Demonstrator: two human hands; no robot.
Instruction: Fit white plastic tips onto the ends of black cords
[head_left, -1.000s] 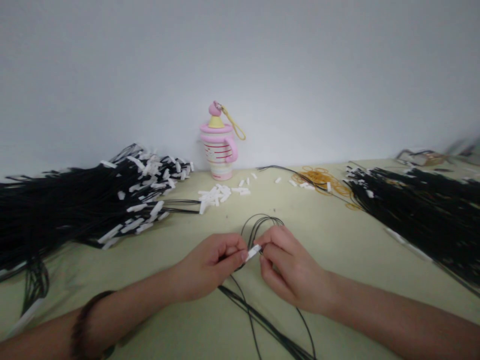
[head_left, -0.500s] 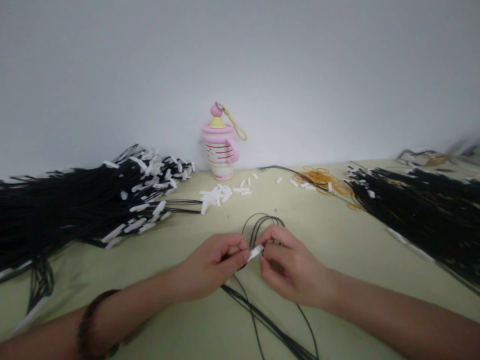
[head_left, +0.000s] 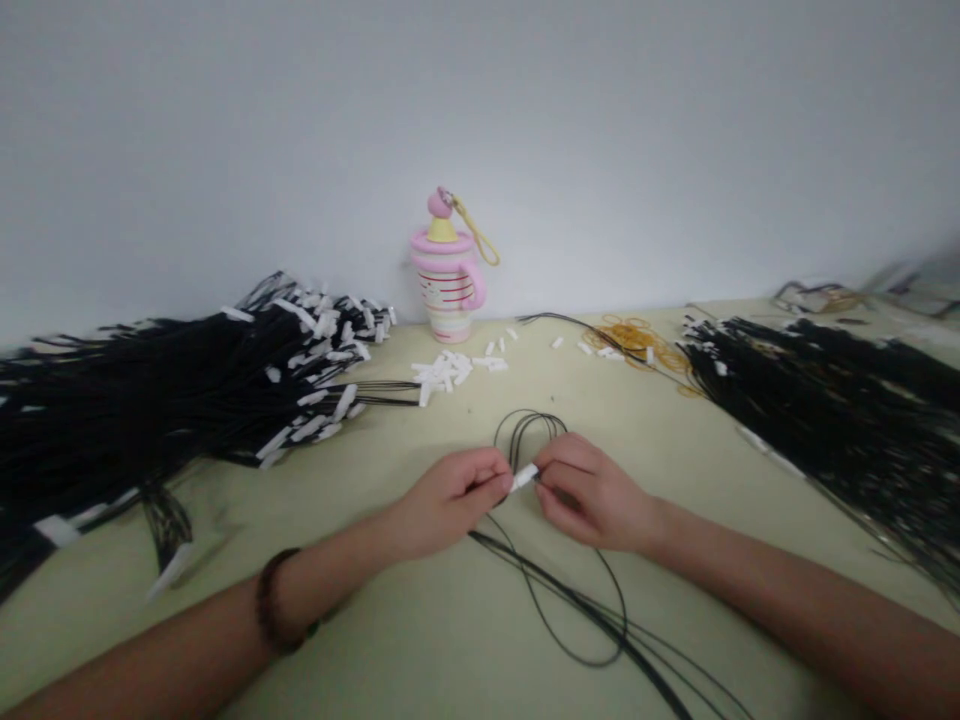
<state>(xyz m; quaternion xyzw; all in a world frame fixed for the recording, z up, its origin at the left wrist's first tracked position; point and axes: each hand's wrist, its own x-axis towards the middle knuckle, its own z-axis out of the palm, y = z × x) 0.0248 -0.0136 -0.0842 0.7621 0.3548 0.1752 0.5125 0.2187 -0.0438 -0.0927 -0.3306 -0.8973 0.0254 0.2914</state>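
While the pale yellow-green tabletop runs back to a plain grey-white wall, both hands meet at its middle. Look at the left hand and the right hand: fingertips pinched narrow on either end of one small white plastic connector, held just above the table between them. From that connector, thin black looped wires arc away towards the wall and trail back past the right wrist. A dark beaded bracelet circles the left wrist. To the left, a big heap of black wires with white tags; to the right, a second heap of black wires, well apart from the hands. At the wall stands a pink-and-cream striped lidded cup, upright, lid on, contents hidden. Just in front of it, a scatter of loose white plastic connectors; further right, a tangle of orange rubber bands.
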